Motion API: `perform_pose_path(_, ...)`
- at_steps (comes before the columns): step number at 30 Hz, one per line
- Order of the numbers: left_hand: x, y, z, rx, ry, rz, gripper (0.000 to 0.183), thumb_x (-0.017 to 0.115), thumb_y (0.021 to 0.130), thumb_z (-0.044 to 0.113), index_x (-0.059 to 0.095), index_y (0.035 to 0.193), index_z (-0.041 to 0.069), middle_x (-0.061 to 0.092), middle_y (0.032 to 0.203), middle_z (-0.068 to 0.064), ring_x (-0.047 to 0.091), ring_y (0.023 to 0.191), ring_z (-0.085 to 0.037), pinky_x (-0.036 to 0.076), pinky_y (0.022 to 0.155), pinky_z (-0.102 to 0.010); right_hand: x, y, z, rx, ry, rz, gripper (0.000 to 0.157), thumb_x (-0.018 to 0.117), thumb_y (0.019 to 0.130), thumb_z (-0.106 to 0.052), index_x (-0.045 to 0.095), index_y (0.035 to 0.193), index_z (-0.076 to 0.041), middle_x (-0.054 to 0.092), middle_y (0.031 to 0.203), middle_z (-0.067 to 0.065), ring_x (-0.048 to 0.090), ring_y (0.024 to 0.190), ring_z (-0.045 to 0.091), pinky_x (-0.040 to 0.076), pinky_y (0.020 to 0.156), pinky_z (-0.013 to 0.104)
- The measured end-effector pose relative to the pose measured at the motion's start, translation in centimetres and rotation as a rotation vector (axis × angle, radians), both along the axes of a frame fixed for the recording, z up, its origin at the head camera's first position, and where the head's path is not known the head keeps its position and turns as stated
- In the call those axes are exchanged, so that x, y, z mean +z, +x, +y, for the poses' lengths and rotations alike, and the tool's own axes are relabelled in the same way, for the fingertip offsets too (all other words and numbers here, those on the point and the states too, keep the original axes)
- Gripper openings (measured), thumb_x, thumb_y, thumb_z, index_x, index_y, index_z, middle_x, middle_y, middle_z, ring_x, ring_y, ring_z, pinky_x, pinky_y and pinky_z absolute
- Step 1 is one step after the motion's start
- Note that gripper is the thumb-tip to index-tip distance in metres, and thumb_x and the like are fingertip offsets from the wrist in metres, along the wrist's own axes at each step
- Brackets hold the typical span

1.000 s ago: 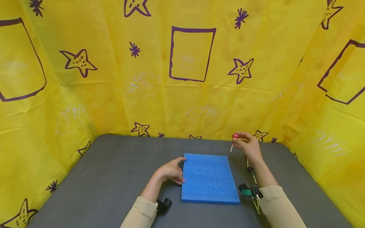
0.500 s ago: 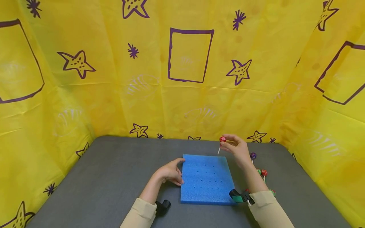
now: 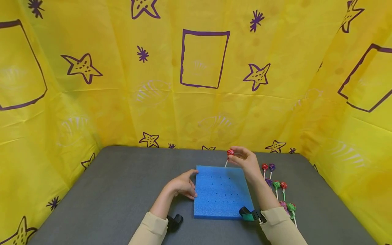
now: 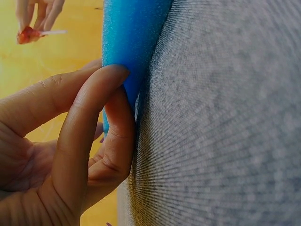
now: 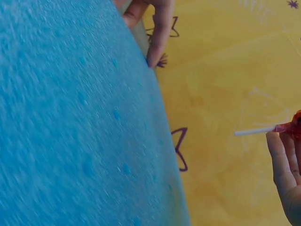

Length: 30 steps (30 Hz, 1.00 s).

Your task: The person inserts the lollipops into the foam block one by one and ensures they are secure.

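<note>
The right hand (image 3: 246,164) pinched a red lollipop (image 3: 230,152) by its wrapped head, the white stick slanting down with its tip near the far edge of the blue foam board (image 3: 221,189); the right wrist view showed that tip apart from the foam. The left hand (image 3: 182,184), fingers relaxed and slightly bent, touched the board's left edge without wrapping round it. The board, dotted with small holes (image 3: 225,195), lay flat on the gray table (image 3: 144,177). Other lollipops (image 3: 276,184) lay to its right, their number uncertain behind the right sleeve (image 3: 277,221).
</note>
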State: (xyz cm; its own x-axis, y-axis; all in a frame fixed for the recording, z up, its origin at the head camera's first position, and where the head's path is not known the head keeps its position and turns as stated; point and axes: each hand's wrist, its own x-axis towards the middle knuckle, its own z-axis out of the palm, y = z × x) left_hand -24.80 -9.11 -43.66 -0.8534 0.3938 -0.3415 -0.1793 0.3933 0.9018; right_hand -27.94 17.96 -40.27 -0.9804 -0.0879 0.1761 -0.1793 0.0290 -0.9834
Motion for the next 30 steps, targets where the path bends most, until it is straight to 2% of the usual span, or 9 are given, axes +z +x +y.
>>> perform_pose_path(5, 0.1, 0.0, 0.0, 0.004, -0.004, 0.003, 0.092, 0.071, 0.075, -0.016, 0.031, 0.153, 0.010, 0.054, 0.085, -0.012, 0.065, 0.063, -0.018, 0.063, 0.059, -0.031, -0.4, 0.2, -1.0, 0.046, -0.019, 0.007, 0.050, 0.070, 0.089, -0.003, 0.050, 0.131, 0.014, 0.067, 0.100, -0.008, 0.071, 0.088, 0.005, 0.064, 0.081, 0.029)
perform_pose_path(9, 0.1, 0.0, 0.0, 0.002, -0.002, 0.004, 0.092, 0.072, 0.075, -0.016, 0.030, 0.153, 0.010, 0.054, 0.085, -0.012, 0.065, 0.063, -0.018, 0.063, 0.060, -0.032, -0.8, 0.3, -1.7, 0.073, -0.034, 0.001, 0.045, 0.070, 0.088, -0.002, 0.053, 0.128, 0.010, 0.066, 0.103, -0.004, 0.071, 0.089, 0.007, 0.064, 0.081, 0.028)
perform_pose_path(15, 0.1, 0.0, 0.0, -0.006, 0.011, -0.001, 0.092, 0.071, 0.075, -0.016, 0.030, 0.153, 0.010, 0.054, 0.085, -0.012, 0.064, 0.062, -0.018, 0.063, 0.061, -0.032, -1.0, 0.6, -2.4, 0.072, -0.037, -0.043, 0.048, 0.071, 0.088, -0.005, 0.053, 0.130, 0.010, 0.066, 0.103, -0.006, 0.070, 0.089, 0.007, 0.063, 0.082, 0.027)
perform_pose_path(26, 0.3, 0.0, 0.0, 0.014, -0.019, -0.017, 0.092, 0.073, 0.075, -0.014, 0.031, 0.153, 0.013, 0.055, 0.086, -0.012, 0.064, 0.063, -0.018, 0.063, 0.061, -0.031, -2.5, 0.5, -3.5, 0.096, -0.003, -0.026, 0.043, 0.071, 0.088, -0.004, 0.057, 0.127, 0.007, 0.068, 0.100, -0.005, 0.070, 0.088, 0.005, 0.063, 0.085, 0.033)
perform_pose_path(30, 0.3, 0.0, 0.1, 0.020, -0.024, -0.019, 0.092, 0.073, 0.076, -0.013, 0.031, 0.153, 0.012, 0.055, 0.085, -0.012, 0.063, 0.062, -0.018, 0.063, 0.060, -0.031, -2.8, 0.4, -3.8, 0.094, 0.006, -0.033, 0.041, 0.071, 0.087, -0.002, 0.059, 0.125, 0.007, 0.069, 0.101, -0.001, 0.071, 0.088, 0.006, 0.063, 0.085, 0.034)
